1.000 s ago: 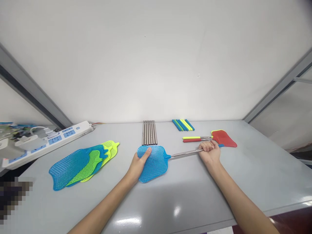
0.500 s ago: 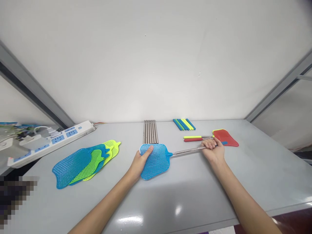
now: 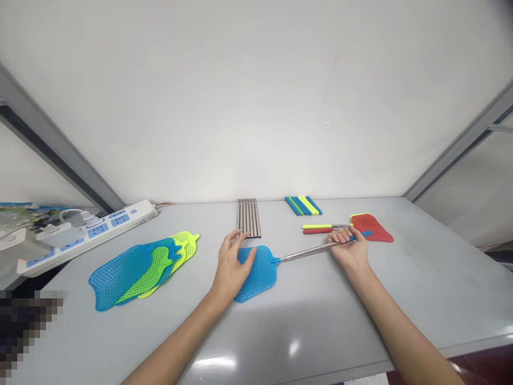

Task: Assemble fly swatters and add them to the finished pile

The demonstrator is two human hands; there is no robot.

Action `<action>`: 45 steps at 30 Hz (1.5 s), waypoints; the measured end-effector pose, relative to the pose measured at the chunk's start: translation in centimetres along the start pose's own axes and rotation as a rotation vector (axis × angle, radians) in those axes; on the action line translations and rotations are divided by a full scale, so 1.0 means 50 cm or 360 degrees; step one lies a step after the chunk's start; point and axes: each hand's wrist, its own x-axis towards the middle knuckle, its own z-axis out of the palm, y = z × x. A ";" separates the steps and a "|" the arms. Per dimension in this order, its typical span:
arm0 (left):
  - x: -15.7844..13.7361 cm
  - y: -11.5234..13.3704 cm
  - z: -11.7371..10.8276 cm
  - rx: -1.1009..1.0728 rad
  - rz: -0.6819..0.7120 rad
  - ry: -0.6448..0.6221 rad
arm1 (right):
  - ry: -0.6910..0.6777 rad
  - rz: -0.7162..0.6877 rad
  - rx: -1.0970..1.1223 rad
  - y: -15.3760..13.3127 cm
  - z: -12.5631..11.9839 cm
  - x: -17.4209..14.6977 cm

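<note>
A blue fly swatter (image 3: 260, 272) with a perforated head, a metal rod and a blue grip lies slanted in front of me. My right hand (image 3: 348, 246) has its fingers wrapped round the rod close to the grip. Over the left edge of the swatter's head is my left hand (image 3: 234, 264), fingers spread, not gripping it; whether it touches the mesh I cannot tell. Just beyond those fingertips lies a row of metal rods (image 3: 249, 218). Behind my right hand rest a red fly swatter (image 3: 372, 227) and a yellow one (image 3: 316, 226), partly covered.
Loose blue, green and yellow swatter heads (image 3: 124, 272) overlap at the left of the grey table (image 3: 320, 331). A white power strip (image 3: 132, 214) with plugged-in adapters stands behind them. Several coloured grips (image 3: 303, 205) lie in a row near the back wall.
My left hand has let go of the swatter's head and opened its fingers. The head has dropped slightly toward the table, while my right hand keeps its hold.
</note>
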 end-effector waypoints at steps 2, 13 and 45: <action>-0.007 0.013 -0.003 0.0199 0.0139 -0.0115 | 0.0002 0.0007 -0.0034 0.004 0.001 -0.002; -0.053 0.060 0.007 0.0337 0.0540 -0.0868 | -0.0122 0.0045 -0.0152 0.015 0.005 -0.008; -0.056 0.045 -0.002 0.0077 0.0521 -0.0830 | -0.0204 -0.0017 -0.0184 -0.017 0.001 0.001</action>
